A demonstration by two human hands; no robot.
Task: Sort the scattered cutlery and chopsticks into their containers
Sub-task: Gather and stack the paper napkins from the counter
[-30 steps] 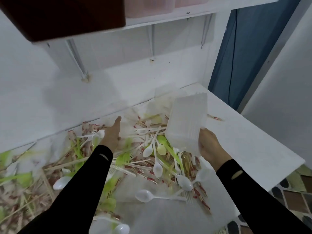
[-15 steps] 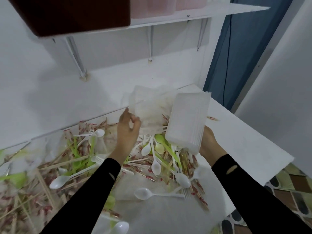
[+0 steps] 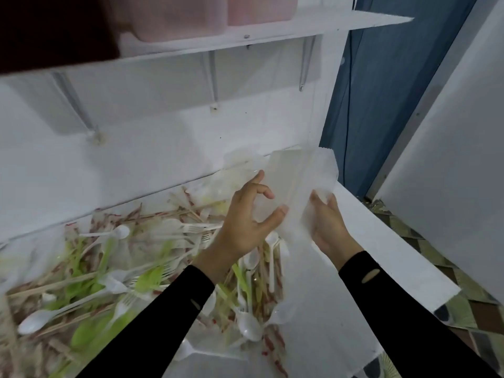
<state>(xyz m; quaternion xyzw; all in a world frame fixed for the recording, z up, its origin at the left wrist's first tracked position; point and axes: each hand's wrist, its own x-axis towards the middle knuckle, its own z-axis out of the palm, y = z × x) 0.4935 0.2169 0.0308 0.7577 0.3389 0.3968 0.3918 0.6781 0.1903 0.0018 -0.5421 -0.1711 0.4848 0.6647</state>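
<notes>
Here the container (image 3: 300, 178) is translucent white plastic, tall and tilted.

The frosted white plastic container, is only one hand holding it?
No, the left hand and right hand both hold the frosted white plastic container.

Cutlery (image 3: 36, 321) is white or lime-green, chopstick wrappers (image 3: 268, 343) red-printed, container (image 3: 300, 181) translucent white, sleeves (image 3: 163, 323) black.

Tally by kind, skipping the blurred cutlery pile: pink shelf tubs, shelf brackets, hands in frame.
Pink plastic tubs on the white wall shelf: 2
Metal shelf brackets: 3
Hands: 2, left hand and right hand, both holding translucent plastic containers
Total: 7
</notes>
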